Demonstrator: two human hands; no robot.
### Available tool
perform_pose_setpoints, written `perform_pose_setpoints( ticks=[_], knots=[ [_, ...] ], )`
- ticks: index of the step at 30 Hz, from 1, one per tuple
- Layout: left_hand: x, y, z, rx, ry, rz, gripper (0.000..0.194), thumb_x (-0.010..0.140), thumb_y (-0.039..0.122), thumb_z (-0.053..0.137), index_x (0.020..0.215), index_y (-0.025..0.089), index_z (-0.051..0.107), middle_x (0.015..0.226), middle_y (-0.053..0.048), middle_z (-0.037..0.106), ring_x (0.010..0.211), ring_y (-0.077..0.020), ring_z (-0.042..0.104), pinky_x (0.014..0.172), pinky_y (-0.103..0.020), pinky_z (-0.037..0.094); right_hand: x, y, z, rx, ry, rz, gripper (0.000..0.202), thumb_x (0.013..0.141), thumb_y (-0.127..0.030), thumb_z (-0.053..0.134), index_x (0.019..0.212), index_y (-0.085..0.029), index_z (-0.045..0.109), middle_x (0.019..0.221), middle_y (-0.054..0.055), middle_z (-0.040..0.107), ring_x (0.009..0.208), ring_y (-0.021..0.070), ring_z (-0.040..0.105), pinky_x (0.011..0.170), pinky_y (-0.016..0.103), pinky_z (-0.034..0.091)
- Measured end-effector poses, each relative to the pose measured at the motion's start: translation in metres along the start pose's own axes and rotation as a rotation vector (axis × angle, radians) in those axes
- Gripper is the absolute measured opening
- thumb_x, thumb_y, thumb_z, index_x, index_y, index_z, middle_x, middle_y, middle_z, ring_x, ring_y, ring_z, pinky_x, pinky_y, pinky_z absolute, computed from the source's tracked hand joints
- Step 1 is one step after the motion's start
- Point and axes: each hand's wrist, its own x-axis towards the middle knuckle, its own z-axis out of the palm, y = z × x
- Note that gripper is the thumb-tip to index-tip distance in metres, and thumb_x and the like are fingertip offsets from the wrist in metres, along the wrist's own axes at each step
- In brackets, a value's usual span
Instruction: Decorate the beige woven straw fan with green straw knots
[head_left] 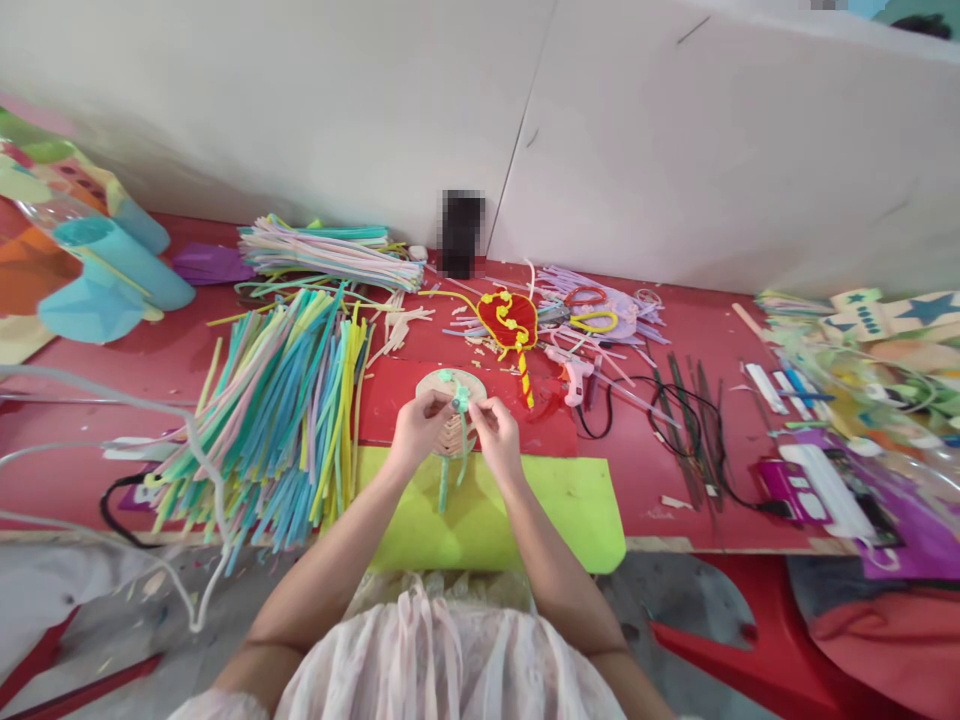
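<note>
In front of me is a small round fan-shaped craft [451,438] of beige pipe cleaners, with a green twisted handle [442,488] pointing toward me. Mint-green pipe cleaner [463,392] is curled on its upper part, and a loose strand hangs down over the face. My left hand [418,432] is closed, thumb and forefinger pinching the green pipe cleaner from the left. From the right, my right hand [496,436] pinches it too, fingertips close to the left ones. Fingers partly cover the craft's middle. Beyond it lies a red fan [508,322] with yellow trim and a twisted yellow handle.
A big bundle of coloured pipe cleaners [274,420] lies left. A pink glue gun [576,378], yellow-handled scissors [594,322] and black cable [675,425] lie right. A lime-green sheet [555,510] covers the table's front edge. A dark phone-like object [460,235] leans against the wall.
</note>
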Motion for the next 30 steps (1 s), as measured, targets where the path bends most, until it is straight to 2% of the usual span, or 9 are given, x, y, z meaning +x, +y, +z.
perform_pose_setpoints(
  ticks=[6, 12, 15, 20, 25, 30],
  knots=[
    [-0.0004, 0.0011, -0.0008, -0.048, -0.022, -0.017, 0.022, 0.076, 0.036, 0.060, 0.083, 0.015, 0.063, 0.080, -0.004, 0.068, 0.075, -0.0147, 0.063, 0.073, -0.026, 0.048, 0.0028, 0.0022, 0.0007, 0.077, -0.009, 0.092, 0.029, 0.079, -0.050, 0.055, 0.078, -0.021, 0.055, 0.072, -0.001, 0.059, 0.064, 0.0136, 0.057, 0.057, 0.023, 0.045],
    [0.0030, -0.0019, -0.0057, -0.156, -0.119, -0.110, 0.028, 0.073, 0.038, 0.063, 0.085, 0.013, 0.063, 0.081, -0.005, 0.068, 0.075, -0.0152, 0.064, 0.074, -0.027, 0.050, 0.0073, 0.0080, -0.0037, 0.212, -0.084, 0.211, 0.029, 0.073, -0.048, 0.061, 0.080, -0.020, 0.059, 0.070, 0.000, 0.060, 0.060, 0.0131, 0.056, 0.051, 0.023, 0.046],
    [0.0062, -0.0051, -0.0080, -0.158, -0.160, -0.144, 0.030, 0.074, 0.041, 0.062, 0.084, 0.013, 0.064, 0.078, -0.004, 0.067, 0.072, -0.0153, 0.064, 0.074, -0.028, 0.051, 0.0068, 0.0088, -0.0047, 0.173, -0.070, 0.196, 0.029, 0.073, -0.048, 0.061, 0.080, -0.020, 0.060, 0.070, 0.001, 0.060, 0.065, 0.0142, 0.057, 0.053, 0.023, 0.047],
    [0.0077, -0.0051, -0.0090, -0.122, -0.160, -0.169, 0.036, 0.074, 0.048, 0.060, 0.082, 0.013, 0.065, 0.074, -0.004, 0.068, 0.072, -0.0163, 0.065, 0.073, -0.029, 0.051, 0.0063, 0.0085, -0.0054, 0.117, -0.040, 0.118, 0.027, 0.074, -0.046, 0.061, 0.080, -0.020, 0.061, 0.074, 0.001, 0.062, 0.072, 0.0155, 0.059, 0.064, 0.025, 0.048],
    [0.0051, -0.0032, -0.0066, -0.118, -0.140, -0.144, 0.030, 0.065, 0.039, 0.070, 0.082, 0.015, 0.065, 0.078, -0.003, 0.070, 0.072, -0.0150, 0.064, 0.070, -0.025, 0.049, 0.0068, 0.0071, -0.0069, 0.075, -0.047, 0.051, 0.024, 0.077, -0.044, 0.059, 0.080, -0.020, 0.061, 0.076, 0.001, 0.064, 0.075, 0.0154, 0.060, 0.071, 0.026, 0.047],
    [0.0045, -0.0061, -0.0041, -0.171, -0.113, -0.151, 0.029, 0.065, 0.037, 0.071, 0.082, 0.015, 0.065, 0.079, -0.004, 0.070, 0.073, -0.0153, 0.064, 0.071, -0.026, 0.050, 0.0062, 0.0074, -0.0075, 0.055, -0.047, 0.034, 0.024, 0.078, -0.043, 0.058, 0.084, -0.019, 0.062, 0.082, 0.002, 0.065, 0.079, 0.0159, 0.061, 0.073, 0.026, 0.047]
  ],
)
